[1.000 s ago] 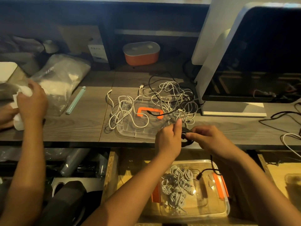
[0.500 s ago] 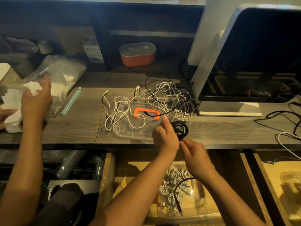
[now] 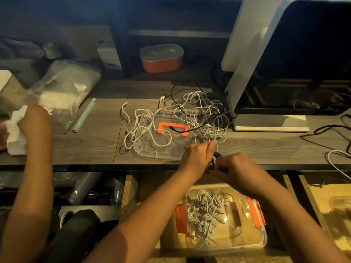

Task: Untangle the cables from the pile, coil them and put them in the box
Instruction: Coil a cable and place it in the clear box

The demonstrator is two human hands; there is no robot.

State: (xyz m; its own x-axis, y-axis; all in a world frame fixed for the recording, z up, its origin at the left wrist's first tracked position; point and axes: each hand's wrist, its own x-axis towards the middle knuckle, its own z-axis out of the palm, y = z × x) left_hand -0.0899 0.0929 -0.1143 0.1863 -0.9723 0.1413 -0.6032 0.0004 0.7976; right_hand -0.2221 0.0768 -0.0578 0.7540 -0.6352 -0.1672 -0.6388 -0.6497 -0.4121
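A tangled pile of white and black cables (image 3: 197,112) lies on the wooden desk (image 3: 85,145), partly over a clear lid with an orange handle (image 3: 152,150). My left hand (image 3: 197,158) and my right hand (image 3: 235,168) meet at the desk's front edge. Both grip a small black coiled cable (image 3: 213,161), mostly hidden between the fingers. Below them, in an open drawer, a clear box with orange latches (image 3: 263,238) holds several coiled white cables (image 3: 205,213).
Another person's arm (image 3: 34,130) reaches over the desk's left side, its hand on white paper beside a plastic bag (image 3: 66,92). A monitor (image 3: 284,63) stands at the right, with loose cables (image 3: 334,141) beside it. An orange tub (image 3: 161,59) sits at the back.
The black coil has come down from in front of the pile to the desk edge. My right hand rose to close around it, and the hanging black tail is gone from view.
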